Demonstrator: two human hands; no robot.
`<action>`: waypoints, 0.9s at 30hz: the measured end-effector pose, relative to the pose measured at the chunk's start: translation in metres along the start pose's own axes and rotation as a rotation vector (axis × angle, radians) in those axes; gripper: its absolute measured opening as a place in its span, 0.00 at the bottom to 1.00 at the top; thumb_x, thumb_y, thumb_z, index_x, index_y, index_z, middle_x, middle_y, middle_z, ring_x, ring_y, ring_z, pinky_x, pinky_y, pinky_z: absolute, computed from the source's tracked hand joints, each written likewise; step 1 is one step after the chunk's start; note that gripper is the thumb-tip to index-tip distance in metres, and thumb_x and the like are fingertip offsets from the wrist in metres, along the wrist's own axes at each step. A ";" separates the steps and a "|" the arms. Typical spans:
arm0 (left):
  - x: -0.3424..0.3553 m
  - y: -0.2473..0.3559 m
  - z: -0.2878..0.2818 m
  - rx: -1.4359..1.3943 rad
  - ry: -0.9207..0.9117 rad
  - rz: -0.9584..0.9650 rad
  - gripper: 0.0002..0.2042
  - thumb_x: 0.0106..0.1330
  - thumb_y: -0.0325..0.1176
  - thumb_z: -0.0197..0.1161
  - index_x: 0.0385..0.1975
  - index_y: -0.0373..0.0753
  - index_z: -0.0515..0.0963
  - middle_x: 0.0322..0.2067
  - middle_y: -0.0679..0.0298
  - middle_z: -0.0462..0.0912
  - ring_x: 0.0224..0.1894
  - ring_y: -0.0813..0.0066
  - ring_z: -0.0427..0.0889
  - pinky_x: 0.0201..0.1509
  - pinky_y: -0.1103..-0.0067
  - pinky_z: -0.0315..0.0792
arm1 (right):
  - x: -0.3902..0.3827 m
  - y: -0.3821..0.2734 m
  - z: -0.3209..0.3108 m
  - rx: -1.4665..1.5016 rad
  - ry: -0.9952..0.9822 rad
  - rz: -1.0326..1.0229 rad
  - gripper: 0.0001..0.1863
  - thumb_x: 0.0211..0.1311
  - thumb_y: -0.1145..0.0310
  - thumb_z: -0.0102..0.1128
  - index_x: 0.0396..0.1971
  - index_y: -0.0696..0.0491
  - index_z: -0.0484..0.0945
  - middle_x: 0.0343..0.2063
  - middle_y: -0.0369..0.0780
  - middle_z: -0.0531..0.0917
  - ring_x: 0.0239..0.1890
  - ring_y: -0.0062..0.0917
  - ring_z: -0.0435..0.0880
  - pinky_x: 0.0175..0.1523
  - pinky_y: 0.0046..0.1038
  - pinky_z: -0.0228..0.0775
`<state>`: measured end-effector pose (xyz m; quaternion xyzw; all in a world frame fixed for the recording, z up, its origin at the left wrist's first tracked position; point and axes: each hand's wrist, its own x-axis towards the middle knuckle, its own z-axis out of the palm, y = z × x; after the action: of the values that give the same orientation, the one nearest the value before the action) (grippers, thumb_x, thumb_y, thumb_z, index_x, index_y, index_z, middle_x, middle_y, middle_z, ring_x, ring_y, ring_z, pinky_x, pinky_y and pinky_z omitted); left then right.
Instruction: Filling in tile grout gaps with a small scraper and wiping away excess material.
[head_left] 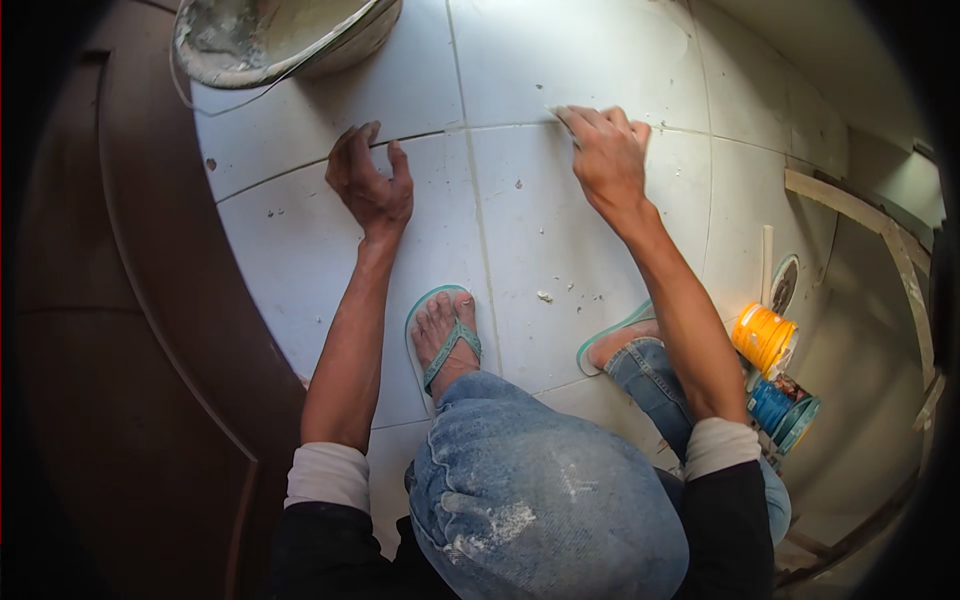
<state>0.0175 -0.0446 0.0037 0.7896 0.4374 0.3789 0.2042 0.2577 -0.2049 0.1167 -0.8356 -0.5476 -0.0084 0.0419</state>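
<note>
My right hand [610, 160] is closed in a pinch, low over a joint between white floor tiles [590, 230]. A small pale tip shows at its fingertips; what it belongs to is hidden by the fingers. To the left, my left hand [370, 188] is held with bent fingers and the thumb apart, nothing in it. It hovers by or rests near the same tile joint [300, 172], which looks dark on this side and paler toward the right; contact cannot be made out.
A dirty bucket [345, 48] with a wire handle stands at the far left. Beside the wooden door [160, 250], tiles carry scattered crumbs [545, 296]. An orange tub [764, 338], a blue can [780, 410] and a round drain-like fitting [785, 284] are at the right. My sandalled feet are close.
</note>
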 end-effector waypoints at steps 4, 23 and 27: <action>-0.002 -0.013 -0.005 -0.040 -0.019 -0.034 0.17 0.64 0.27 0.70 0.53 0.35 0.82 0.50 0.53 0.87 0.56 0.49 0.83 0.62 0.57 0.74 | -0.033 -0.008 0.013 -0.142 -0.221 -0.164 0.24 0.62 0.78 0.53 0.54 0.44 0.88 0.47 0.35 0.91 0.52 0.32 0.82 0.60 0.46 0.63; 0.205 0.202 -0.041 0.534 -1.288 0.644 0.15 0.70 0.40 0.68 0.44 0.33 0.81 0.40 0.50 0.88 0.45 0.52 0.89 0.47 0.59 0.82 | -0.081 0.201 -0.173 0.008 -0.182 0.058 0.15 0.73 0.75 0.61 0.55 0.52 0.88 0.48 0.45 0.89 0.54 0.43 0.85 0.62 0.41 0.71; 0.204 0.172 -0.122 0.767 -1.341 0.435 0.14 0.69 0.39 0.68 0.43 0.33 0.83 0.40 0.51 0.89 0.44 0.55 0.89 0.47 0.61 0.82 | -0.061 0.219 -0.056 0.207 -0.032 0.306 0.15 0.78 0.71 0.56 0.58 0.54 0.86 0.53 0.46 0.90 0.55 0.46 0.87 0.62 0.44 0.77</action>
<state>0.0826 0.0351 0.2790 0.9317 0.1574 -0.3218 0.0596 0.4357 -0.3525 0.1559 -0.9004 -0.4127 0.0680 0.1197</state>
